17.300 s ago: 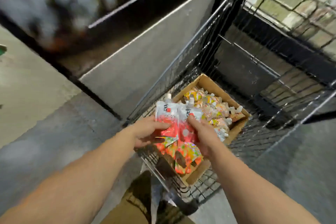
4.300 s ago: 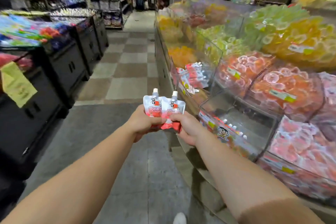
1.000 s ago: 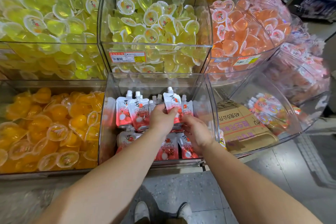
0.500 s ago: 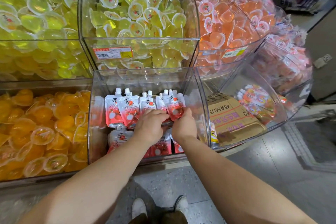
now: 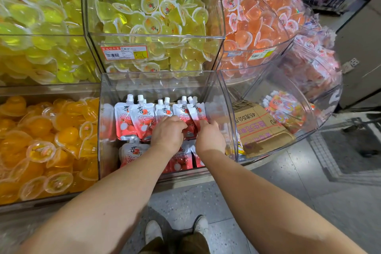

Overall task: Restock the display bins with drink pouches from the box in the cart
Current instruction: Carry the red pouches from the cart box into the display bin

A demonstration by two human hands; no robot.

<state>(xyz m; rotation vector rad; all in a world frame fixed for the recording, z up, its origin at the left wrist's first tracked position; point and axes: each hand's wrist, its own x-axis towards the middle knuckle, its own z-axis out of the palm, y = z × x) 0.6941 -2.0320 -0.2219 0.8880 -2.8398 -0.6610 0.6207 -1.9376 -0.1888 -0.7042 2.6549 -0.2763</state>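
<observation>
Since half a second ago both hands have sunk a little lower against the standing row, and the pouches lean more evenly. The clear bin (image 5: 214, 97), a smooth hard-plastic box with a curved see-through front and open top, has bare room along its right wall and behind the row. To its left sit glossy orange jelly cups (image 5: 41, 140); to its right a creased cardboard box (image 5: 257, 126). Inside it the drink pouches (image 5: 142, 117), soft white-and-red foil with white screw caps, stand upright over others lying flat. The left hand (image 5: 168, 133) and right hand (image 5: 209, 137), fingers curled, pinch the rightmost pouches
</observation>
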